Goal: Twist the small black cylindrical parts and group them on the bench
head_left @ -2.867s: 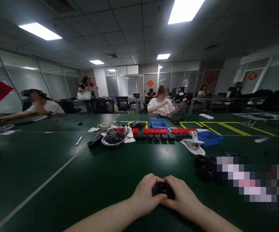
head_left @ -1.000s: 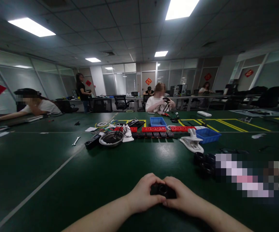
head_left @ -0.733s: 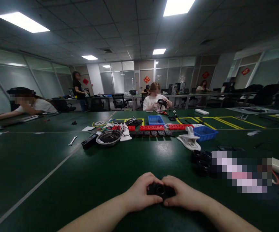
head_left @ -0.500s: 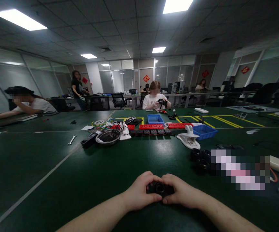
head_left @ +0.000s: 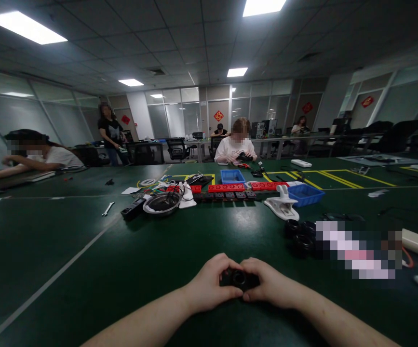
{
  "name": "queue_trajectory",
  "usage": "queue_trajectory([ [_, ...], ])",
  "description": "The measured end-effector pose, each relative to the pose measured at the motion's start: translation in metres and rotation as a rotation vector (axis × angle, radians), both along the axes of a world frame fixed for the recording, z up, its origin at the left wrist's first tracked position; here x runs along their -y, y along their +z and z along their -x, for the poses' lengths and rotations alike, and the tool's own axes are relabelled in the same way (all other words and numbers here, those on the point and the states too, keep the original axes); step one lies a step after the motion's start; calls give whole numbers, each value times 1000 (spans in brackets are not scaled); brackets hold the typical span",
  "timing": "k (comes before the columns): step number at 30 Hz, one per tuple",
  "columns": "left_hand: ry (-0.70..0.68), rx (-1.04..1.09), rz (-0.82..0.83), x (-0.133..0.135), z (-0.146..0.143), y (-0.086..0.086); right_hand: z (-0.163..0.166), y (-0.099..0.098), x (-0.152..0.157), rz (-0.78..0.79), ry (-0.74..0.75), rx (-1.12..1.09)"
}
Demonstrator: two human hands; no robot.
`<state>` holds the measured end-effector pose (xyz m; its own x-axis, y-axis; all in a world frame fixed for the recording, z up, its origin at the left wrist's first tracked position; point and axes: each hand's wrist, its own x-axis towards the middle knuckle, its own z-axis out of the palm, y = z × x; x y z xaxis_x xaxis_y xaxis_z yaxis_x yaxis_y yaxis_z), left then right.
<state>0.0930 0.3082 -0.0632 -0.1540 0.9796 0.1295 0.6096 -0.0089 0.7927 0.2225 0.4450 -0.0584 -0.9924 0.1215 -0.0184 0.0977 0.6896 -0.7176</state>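
Between my two hands is a small black device with a round, lens-like ring, just above or on the green table near its front; whether it touches the top I cannot tell. My left hand is closed round its left end, with thumb below and fingers over the top. On the other end, my right hand grips it the same way, and the fingertips of both hands nearly meet. The device's ends are hidden in my palms. Beyond my right hand lie several black round parts, beside a blurred-out patch.
Across the table run red power strips. Near them are a white clip stand, blue bins, a metal bowl and a wrench. A co-worker sits opposite; another is at the left.
My hands and the black device stay almost in place. The co-worker opposite has lowered a black item, and the standing person at the back left has shifted left and turned.
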Motion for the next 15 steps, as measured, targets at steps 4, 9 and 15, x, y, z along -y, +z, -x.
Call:
queue_trajectory([
  [4, 86, -1, -9, -1, -5, -2, 3, -9, 4, -53, -140, 22],
  [9, 226, -29, 7, -3, -16, -4, 7, -17, 15, -282, -286, -23],
  [15, 195, -40, -9, -3, -12, -2, 5, -13, 19, -333, -247, -64],
])
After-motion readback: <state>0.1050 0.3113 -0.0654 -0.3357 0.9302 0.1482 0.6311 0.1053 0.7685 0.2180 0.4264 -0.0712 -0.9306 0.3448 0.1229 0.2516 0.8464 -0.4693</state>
